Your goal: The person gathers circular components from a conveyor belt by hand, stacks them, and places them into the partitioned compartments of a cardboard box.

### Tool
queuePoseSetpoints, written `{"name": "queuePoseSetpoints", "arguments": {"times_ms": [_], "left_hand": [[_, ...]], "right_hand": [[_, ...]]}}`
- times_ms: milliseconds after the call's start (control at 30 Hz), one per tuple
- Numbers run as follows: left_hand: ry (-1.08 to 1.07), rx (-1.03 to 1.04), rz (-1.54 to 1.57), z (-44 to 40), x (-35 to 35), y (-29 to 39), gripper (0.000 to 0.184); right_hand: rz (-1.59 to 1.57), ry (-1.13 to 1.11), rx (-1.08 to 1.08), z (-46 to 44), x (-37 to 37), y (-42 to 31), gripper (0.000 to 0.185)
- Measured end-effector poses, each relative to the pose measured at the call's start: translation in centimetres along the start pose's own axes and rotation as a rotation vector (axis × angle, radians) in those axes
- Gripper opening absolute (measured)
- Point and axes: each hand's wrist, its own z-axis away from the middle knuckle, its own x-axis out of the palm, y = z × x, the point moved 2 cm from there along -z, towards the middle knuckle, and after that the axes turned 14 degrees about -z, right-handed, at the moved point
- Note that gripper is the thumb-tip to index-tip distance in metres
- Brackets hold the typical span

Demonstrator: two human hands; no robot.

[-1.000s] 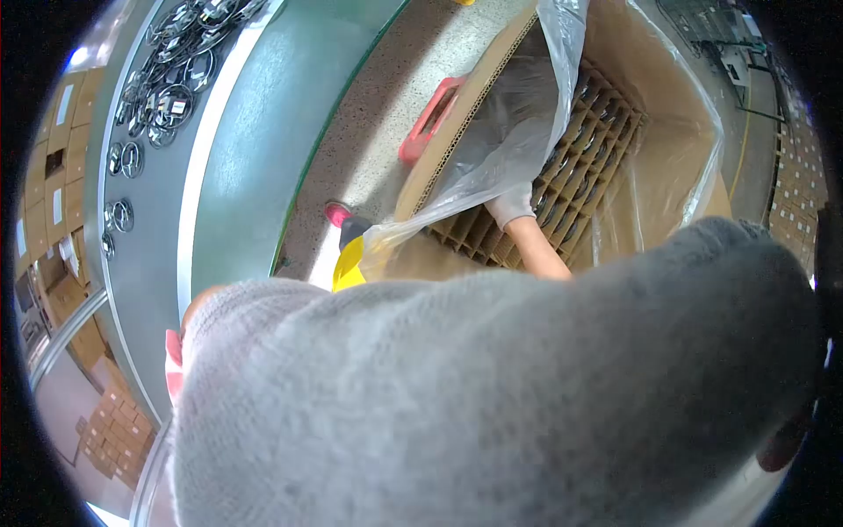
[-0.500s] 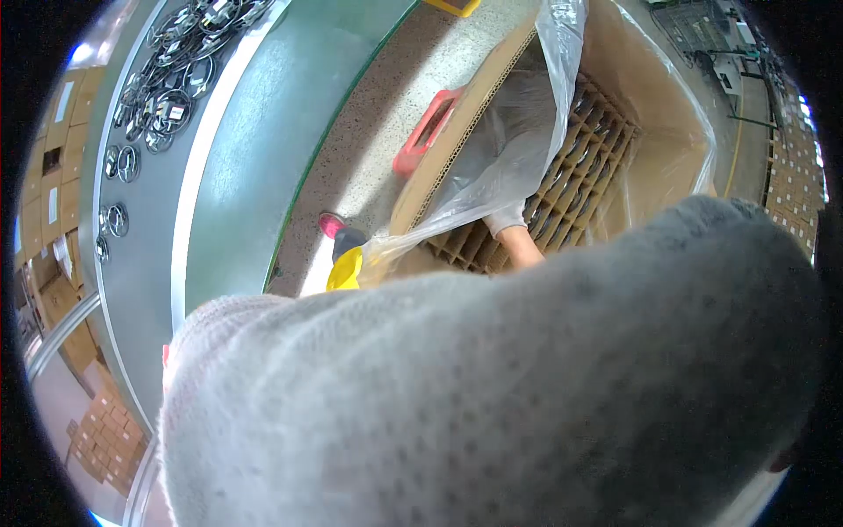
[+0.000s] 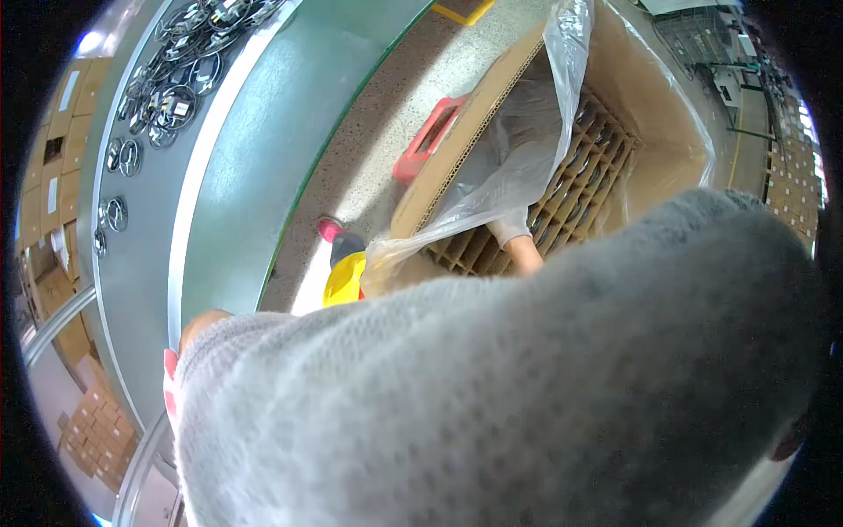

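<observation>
My right hand [image 3: 509, 230] wears a pale glove and reaches into a large cardboard box [image 3: 461, 132] lined with clear plastic [image 3: 492, 180]. Its fingers dip among the cardboard dividers [image 3: 562, 198], partly behind the plastic, so their grip is hidden. Many divider cells hold dark, shiny items too small to name. A fuzzy grey garment [image 3: 492, 378] covers much of the lower view. At its left end, beside the conveyor, shows a bit of bare skin, seemingly my left hand [image 3: 202, 325] or wrist, with a pink patch below; no fingers can be made out.
Coiled cables [image 3: 180, 105] lie on the grey conveyor belt [image 3: 145, 290] at left, beside a green surface [image 3: 255, 132]. A red handled item [image 3: 426, 140] stands against the box. Near the box's lower corner is something yellow [image 3: 344, 279]. Stacked cartons [image 3: 795, 193] stand far right.
My right hand has shifted slightly right and down inside the box. More bare skin shows at the left end of the grey garment. The view has tilted a little.
</observation>
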Motion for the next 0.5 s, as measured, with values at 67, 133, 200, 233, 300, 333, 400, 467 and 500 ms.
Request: {"name": "queuePoseSetpoints", "arguments": {"times_ms": [67, 133, 200, 233, 300, 333, 400, 467, 500], "left_hand": [[0.004, -0.001, 0.003, -0.1, -0.1, -0.2, 0.040], [0.008, -0.003, -0.003, 0.1, -0.3, -0.1, 0.040], [0.013, -0.001, -0.009, 0.2, -0.6, 0.0, 0.040], [0.022, 0.000, -0.008, 0.1, -0.7, -0.1, 0.040], [0.020, 0.002, -0.007, 0.3, -0.8, 0.0, 0.041], [0.027, 0.005, -0.009, 0.4, -1.0, 0.2, 0.041], [0.042, 0.010, -0.014, 0.4, -1.3, 0.3, 0.041], [0.070, 0.025, -0.033, 0.7, -1.8, 0.9, 0.041], [0.095, 0.031, -0.044, 1.0, -2.4, 1.4, 0.041]], "right_hand": [[-0.006, 0.000, 0.009, -0.1, 0.0, 0.0, 0.020], [-0.012, -0.002, 0.013, -0.3, 0.1, -0.3, 0.019], [-0.023, 0.001, 0.019, -0.4, 0.0, -0.5, 0.019], [-0.029, 0.003, 0.021, -0.3, -0.1, -0.6, 0.019], [-0.045, 0.007, 0.026, -0.1, -0.3, -0.8, 0.019], [-0.060, 0.008, 0.032, -0.2, -0.4, -1.0, 0.019], [-0.104, 0.027, 0.047, 0.4, -1.0, -1.6, 0.019], [-0.215, 0.076, 0.088, 0.9, -2.2, -1.8, 0.018], [-0.311, 0.129, 0.154, 1.1, -3.3, -1.3, 0.018]]}}
